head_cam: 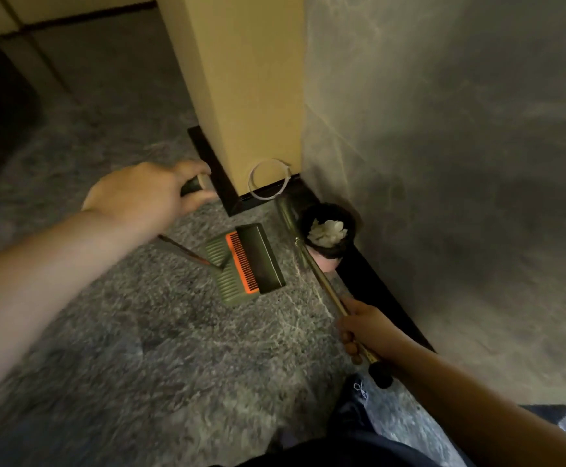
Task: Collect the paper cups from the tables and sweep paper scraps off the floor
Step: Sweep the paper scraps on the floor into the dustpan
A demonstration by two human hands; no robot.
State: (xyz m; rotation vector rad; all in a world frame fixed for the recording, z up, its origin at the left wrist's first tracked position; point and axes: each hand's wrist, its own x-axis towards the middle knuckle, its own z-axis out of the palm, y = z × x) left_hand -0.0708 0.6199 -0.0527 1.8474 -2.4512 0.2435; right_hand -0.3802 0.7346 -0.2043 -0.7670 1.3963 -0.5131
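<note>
The crumpled paper scraps (328, 232) sit inside a small dark bin (328, 230) on the floor, tight in the corner where the grey wall (443, 163) meets the black skirting, to the right of the yellow pillar (247, 96); the right hand (370, 328) curls round the near end of a broom handle (315, 264), whose long axis runs from near right up to far left, passing just beside the bin's left edge; the left hand (146, 193) grips the top of the dustpan handle (194, 184), and the green dustpan (246, 262) rests on the floor to the left of the bin, apart from it; the right hand is plainly the nearer to the scraps; a white ring (269, 179) lies at the pillar's foot, just beyond the broom's far end, probably the next thing to sweep towards the pan.
</note>
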